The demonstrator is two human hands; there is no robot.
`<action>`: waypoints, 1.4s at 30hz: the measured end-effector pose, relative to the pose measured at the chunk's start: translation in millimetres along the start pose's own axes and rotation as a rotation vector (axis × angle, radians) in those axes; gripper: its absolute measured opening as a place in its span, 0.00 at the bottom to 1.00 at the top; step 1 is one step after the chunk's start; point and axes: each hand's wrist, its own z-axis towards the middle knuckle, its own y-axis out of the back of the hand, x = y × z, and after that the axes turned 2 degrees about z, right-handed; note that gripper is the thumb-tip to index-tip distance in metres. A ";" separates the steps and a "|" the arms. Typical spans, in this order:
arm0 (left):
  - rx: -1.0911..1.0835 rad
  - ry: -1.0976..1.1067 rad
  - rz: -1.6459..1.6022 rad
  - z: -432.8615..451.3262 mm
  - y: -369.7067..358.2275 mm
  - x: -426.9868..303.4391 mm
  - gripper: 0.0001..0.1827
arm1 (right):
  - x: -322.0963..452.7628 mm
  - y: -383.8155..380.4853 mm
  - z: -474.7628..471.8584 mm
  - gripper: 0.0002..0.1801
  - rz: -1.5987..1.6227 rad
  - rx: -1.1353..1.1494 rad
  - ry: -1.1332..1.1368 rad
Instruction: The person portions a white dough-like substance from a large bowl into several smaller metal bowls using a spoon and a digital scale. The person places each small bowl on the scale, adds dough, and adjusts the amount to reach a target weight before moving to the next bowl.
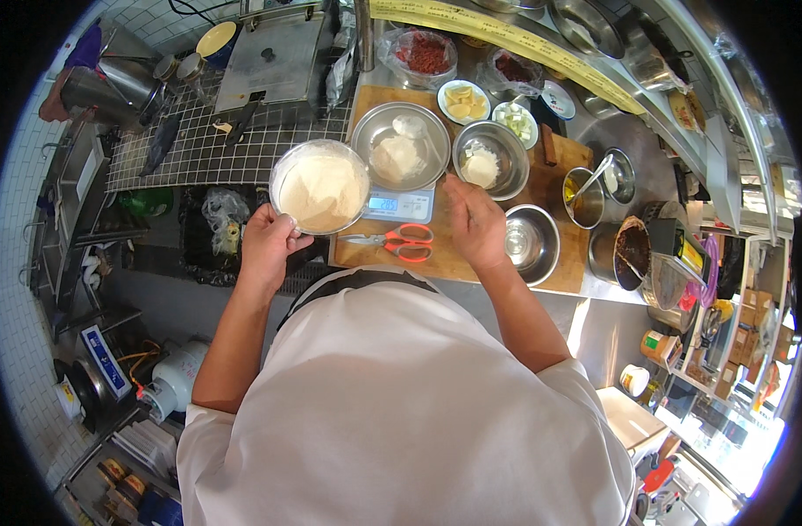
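My left hand (269, 242) grips the near rim of a round bowl of pale powder (322, 187), held left of a wooden board. A wide metal bowl (434, 141) with pale powder in it rests on a digital kitchen scale (411, 205), whose display is lit. To its right stands a smaller metal bowl with white powder (481, 166). My right hand (468, 214) hovers near these two bowls, fingers slightly bent and apart, holding nothing that I can see. Orange-handled scissors (407, 242) lie on the board below the scale. Beside my right wrist is a metal bowl (542, 253) that looks empty.
Behind the bowls are a plate of yellow slices (463, 102), a dish of chopped pale-green pieces (516, 123) and a bagged bowl of red food (426, 58). A metal cup of yellow liquid (582, 197) holds a spoon. A wire rack (197, 154) lies left; a shelf edge (506, 29) overhangs.
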 end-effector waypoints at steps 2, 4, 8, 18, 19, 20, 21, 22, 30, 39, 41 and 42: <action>-0.002 0.000 0.005 -0.6 0.4 0.2 0.05 | -1.0 -2.1 -0.5 0.11 0.075 -0.030 -0.103; 0.001 -0.001 0.002 -0.5 1.3 0.5 0.05 | -1.4 -3.8 -0.5 0.13 0.206 -0.071 -0.279; -0.002 0.006 0.048 1.2 2.6 2.5 0.03 | 0.2 -2.1 2.5 0.16 0.636 -0.193 -0.514; 0.008 0.005 0.040 1.4 0.7 3.7 0.03 | 22.1 8.5 7.3 0.19 0.644 -0.175 -0.417; 0.008 0.004 0.039 1.6 0.3 3.6 0.03 | 24.6 9.1 7.5 0.19 0.643 -0.170 -0.414; 0.007 0.003 0.037 1.7 0.0 3.6 0.03 | 26.8 9.9 8.0 0.19 0.657 -0.170 -0.402; 0.005 0.003 0.037 1.7 -0.2 3.7 0.03 | 29.3 10.5 8.5 0.19 0.671 -0.170 -0.390; 0.003 0.004 0.038 1.7 -0.3 3.7 0.03 | 31.9 11.7 8.9 0.19 0.679 -0.161 -0.381; 0.009 0.007 0.050 2.3 0.8 4.1 0.04 | 48.7 16.0 5.4 0.18 0.725 -0.042 -0.385; 0.051 -0.003 -0.026 -1.1 -3.2 8.0 0.07 | 59.4 -21.5 1.5 0.24 0.608 0.471 -0.337; 0.117 0.041 -0.043 -3.9 1.5 8.7 0.18 | 53.1 -23.2 -0.6 0.24 0.902 0.487 -0.620; 0.186 0.047 -0.116 -5.4 5.6 8.2 0.19 | 47.7 -20.6 -2.7 0.22 1.025 0.457 -0.657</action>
